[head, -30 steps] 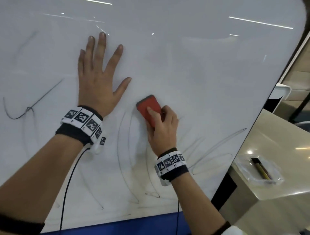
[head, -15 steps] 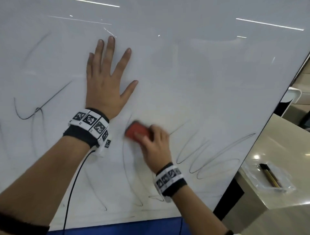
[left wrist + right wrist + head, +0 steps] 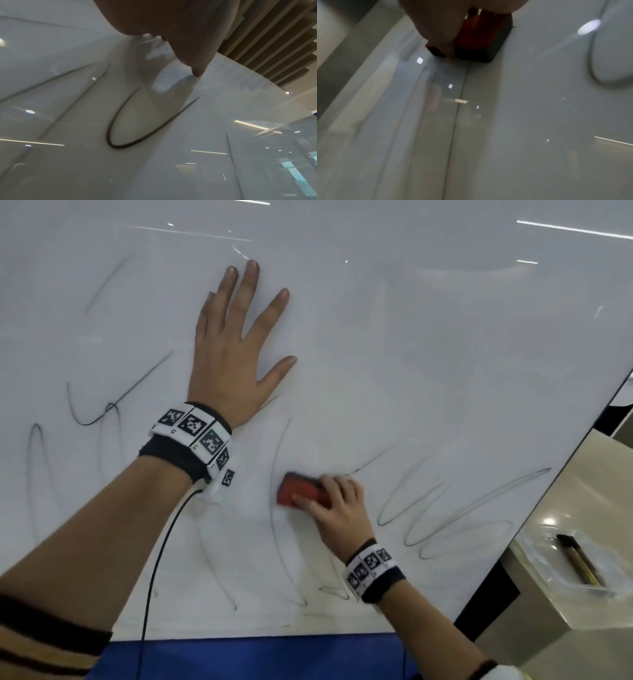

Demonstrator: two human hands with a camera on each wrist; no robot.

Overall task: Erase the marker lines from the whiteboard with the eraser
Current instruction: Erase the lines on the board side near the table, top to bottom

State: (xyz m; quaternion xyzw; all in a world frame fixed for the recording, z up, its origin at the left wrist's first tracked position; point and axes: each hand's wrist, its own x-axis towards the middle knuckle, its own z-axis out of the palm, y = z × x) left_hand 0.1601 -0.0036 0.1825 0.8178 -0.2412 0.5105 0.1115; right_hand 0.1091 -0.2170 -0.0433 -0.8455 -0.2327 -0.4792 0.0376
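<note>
The whiteboard [image 3: 428, 354] fills most of the head view, with thin black marker lines [image 3: 455, 508] looping at lower right and more at the left [image 3: 89, 419]. My right hand [image 3: 337, 508] grips the red eraser [image 3: 298, 491] with its dark felt face against the board, in the lower middle. The right wrist view shows the eraser [image 3: 481, 40] flat on the board under my thumb. My left hand [image 3: 236, 344] presses flat on the board with fingers spread, above and left of the eraser. In the left wrist view a marker loop [image 3: 123, 128] lies below my thumb [image 3: 197, 65].
Beyond the board's right edge stands a beige table [image 3: 589, 491] holding a clear plastic bag [image 3: 582, 570] with a dark and yellow marker [image 3: 579, 559]. A blue band [image 3: 260, 655] runs below the board. A black cable [image 3: 154, 577] hangs from my left wrist.
My right hand has slid the eraser down and to the left across the board, wiping the lines under it. My left hand has stayed flat on the board.
</note>
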